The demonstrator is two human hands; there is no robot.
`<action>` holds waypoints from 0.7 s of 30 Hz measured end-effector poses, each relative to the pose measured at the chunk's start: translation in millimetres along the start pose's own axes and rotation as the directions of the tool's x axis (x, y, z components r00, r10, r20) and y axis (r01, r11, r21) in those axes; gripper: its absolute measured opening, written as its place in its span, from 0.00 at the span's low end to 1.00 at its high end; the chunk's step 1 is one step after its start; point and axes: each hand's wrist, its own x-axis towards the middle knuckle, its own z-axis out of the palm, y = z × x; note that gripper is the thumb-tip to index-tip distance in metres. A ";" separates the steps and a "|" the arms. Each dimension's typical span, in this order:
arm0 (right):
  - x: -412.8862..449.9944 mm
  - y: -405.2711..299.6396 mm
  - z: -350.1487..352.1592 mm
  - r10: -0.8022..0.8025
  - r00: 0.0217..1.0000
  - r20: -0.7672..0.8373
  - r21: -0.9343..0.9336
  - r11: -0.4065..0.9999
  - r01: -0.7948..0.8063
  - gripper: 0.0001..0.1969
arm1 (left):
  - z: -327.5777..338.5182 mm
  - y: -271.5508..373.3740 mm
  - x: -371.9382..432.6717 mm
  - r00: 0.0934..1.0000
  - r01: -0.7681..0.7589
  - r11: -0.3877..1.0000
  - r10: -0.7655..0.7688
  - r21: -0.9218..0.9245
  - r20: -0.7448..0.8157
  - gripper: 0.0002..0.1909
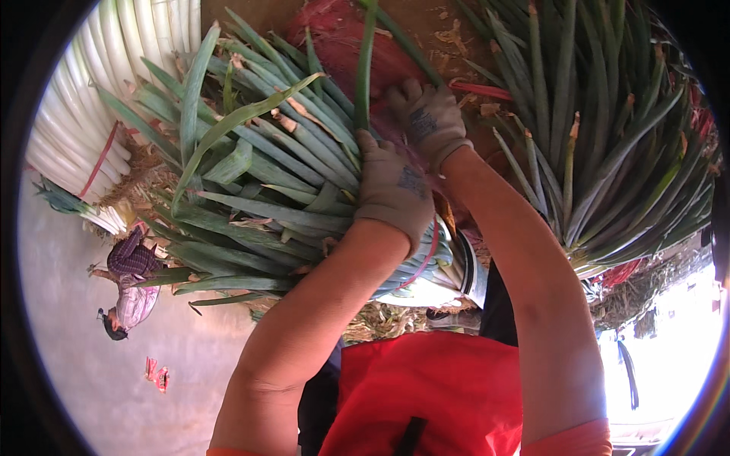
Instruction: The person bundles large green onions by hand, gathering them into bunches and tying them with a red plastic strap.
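A big bundle of leeks or large green onions (285, 188) lies before me, its green leaves fanned out to the upper left and a red band (425, 256) around it lower right. My left hand (393, 188), in a grey work glove, is at the bundle's right side; a long upright green leaf rises beside its fingertips. My right hand (428, 122), gloved too, has its fingers curled over a pinkish-red mesh or film (336, 45), with another green leaf running up from it. Whether the leaf or the film is in its fingers is unclear.
Another bundle of green leaves (593, 131) stands at the right. White stalks with a red band (102, 159) are stacked upper left. A co-worker (134, 279) bends over at the left. A red wrapper (157, 376) lies on the grey floor (194, 347). Dry leaf scraps (382, 319) lie near my feet.
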 end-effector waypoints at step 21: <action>-50.3 38.2 -72.0 0.102 0.956 0.277 0.069 0.990 -0.126 0.14 | 39.2 27.2 50.2 0.824 0.139 0.912 -0.323 -0.386 -0.466 0.16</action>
